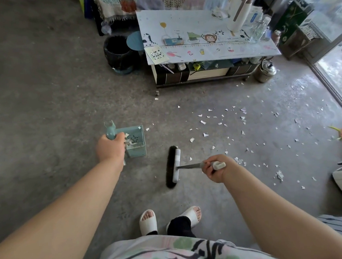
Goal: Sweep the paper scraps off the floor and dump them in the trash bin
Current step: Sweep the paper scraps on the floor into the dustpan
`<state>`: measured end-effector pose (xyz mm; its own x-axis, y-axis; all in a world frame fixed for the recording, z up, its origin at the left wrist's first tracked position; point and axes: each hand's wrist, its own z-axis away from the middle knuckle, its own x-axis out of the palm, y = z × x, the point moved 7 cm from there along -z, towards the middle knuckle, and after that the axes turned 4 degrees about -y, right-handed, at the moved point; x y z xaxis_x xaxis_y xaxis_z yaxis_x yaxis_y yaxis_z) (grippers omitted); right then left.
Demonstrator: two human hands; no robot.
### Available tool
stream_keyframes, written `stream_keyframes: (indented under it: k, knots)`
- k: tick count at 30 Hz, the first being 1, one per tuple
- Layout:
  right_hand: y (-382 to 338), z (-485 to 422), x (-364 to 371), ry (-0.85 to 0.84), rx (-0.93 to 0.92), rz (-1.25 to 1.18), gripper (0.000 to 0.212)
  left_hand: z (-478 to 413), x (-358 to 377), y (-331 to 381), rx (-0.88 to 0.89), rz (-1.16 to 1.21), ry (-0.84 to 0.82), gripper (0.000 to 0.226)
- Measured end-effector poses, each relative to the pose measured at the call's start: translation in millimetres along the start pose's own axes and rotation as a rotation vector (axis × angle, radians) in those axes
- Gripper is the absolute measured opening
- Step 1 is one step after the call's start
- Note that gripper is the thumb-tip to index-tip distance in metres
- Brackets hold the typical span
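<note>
We are gripping the handle of the dustpan point(138, 151) with our left hand point(109, 146), fingers curled around it, at centre left of the frame; the pan is already carrying a few scraps. Our right hand point(215, 167) is clenching around the handle of the broom point(176, 165), and the brush head is resting on the floor point(42, 98) between the two hands, to the right of the pan. The paper scraps point(205, 135) are lying scattered across the centre and right of the frame, mostly well apart from the pan, with a few strays near the foot of the counter point(201, 52).

We are judging this step as gathering. It is paying to reach the brush past the far-right scraps and draw them leftward in short, low strokes, keeping the pan lip flat on the floor so thin pieces are not sliding under it.

Open floor is lying to the left, giving a free path up to the trash bin point(118, 52) at upper centre, just left of the counter. On the right, the door frame point(333, 91), the kettle point(264, 72) and the counter base are hemming in the sweep, so strokes there are needing care.
</note>
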<state>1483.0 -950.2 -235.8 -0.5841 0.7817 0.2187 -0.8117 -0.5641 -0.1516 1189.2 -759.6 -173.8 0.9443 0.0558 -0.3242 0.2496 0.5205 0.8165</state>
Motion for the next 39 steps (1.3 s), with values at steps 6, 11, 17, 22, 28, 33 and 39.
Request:
stream_keyframes:
  k: [6,11,17,22,28,33,39]
  knots:
    - [-22,-9,-12,0.169,-0.089,0.218,0.015,2,-4,3,0.009,-0.064,-0.001,0.018]
    - [-15,-5,-15,0.290,-0.157,0.434,0.019,0,-12,3,0.016,-0.094,-0.010,0.017]
    - [-13,9,-10,0.269,-0.287,0.292,0.022,1,-18,3,0.021,-0.176,-0.038,0.020]
    - [-15,15,27,0.066,-0.243,0.197,0.018,-1,-22,3,0.015,-0.213,-0.059,0.024]
    - [-12,1,91,-0.170,-0.146,0.187,0.019,-15,-40,-2,-0.010,-0.173,-0.004,0.029]
    - [-27,-10,134,-0.279,-0.045,0.249,0.019,-21,-50,-2,-0.043,-0.118,0.051,0.042]
    - [-51,-33,172,-0.372,0.078,0.181,0.015,-21,-47,15,-0.039,-0.146,0.104,0.030]
